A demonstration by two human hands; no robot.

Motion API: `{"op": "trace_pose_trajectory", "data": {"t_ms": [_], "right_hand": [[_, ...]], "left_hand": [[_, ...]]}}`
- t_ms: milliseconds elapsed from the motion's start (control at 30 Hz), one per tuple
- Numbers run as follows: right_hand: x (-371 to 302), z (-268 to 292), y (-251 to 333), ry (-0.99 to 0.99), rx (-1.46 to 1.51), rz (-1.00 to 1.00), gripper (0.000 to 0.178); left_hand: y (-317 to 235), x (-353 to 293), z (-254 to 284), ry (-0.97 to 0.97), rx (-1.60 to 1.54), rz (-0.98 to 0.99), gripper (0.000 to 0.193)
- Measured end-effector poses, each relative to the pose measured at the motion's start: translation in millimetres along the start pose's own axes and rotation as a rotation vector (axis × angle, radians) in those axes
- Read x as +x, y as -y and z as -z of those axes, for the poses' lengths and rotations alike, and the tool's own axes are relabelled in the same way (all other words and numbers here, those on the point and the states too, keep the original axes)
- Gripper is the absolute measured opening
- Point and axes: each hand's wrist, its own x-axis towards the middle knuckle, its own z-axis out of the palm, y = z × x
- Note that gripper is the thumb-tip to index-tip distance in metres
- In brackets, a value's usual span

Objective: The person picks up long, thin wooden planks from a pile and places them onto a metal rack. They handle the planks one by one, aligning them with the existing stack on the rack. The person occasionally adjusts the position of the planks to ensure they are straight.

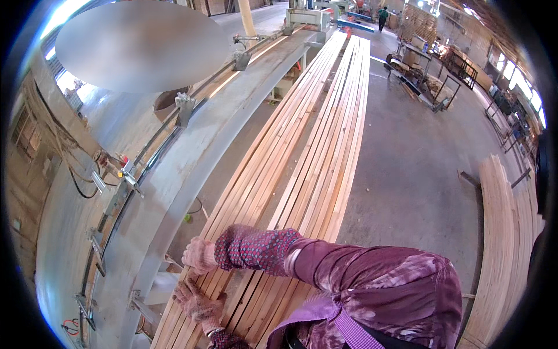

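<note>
Long, narrow wooden strips (302,192) lie side by side in two bundles that run away from me, with a gap between them. My right arm reaches across from the right. My right hand (200,255), in a pinkish knit glove, curls its fingers over the outer left edge of the left bundle, gripping an edge strip. Just nearer to me, my left hand (199,303), in a similar glove, rests on the same bundle. Its fingers are stretched out and the thumb stands apart. The undersides of both hands are hidden.
Along the left runs a long grey metal machine bed (174,186) with clamps (185,109) on its rail. More boards (494,244) are stacked at the right. A metal frame cart (418,81) stands farther off, and a person (382,18) is in the distance.
</note>
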Motion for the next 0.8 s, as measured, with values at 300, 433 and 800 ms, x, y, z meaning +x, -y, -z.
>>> {"op": "trace_pose_trajectory", "data": {"t_ms": [300, 433, 800], "right_hand": [[-3, -8, -1, -0.210, -0.015, 0.032, 0.022], [2, -7, -1, -0.186, 0.002, 0.024, 0.024], [-11, 1, 0, -0.160, 0.015, 0.056, 0.043]], "left_hand": [[1, -5, 0, -0.048, 0.000, -0.025, 0.124], [2, -5, 1, -0.079, -0.008, -0.046, 0.122], [24, 2, -44, -0.249, -0.096, -0.113, 0.121]]}}
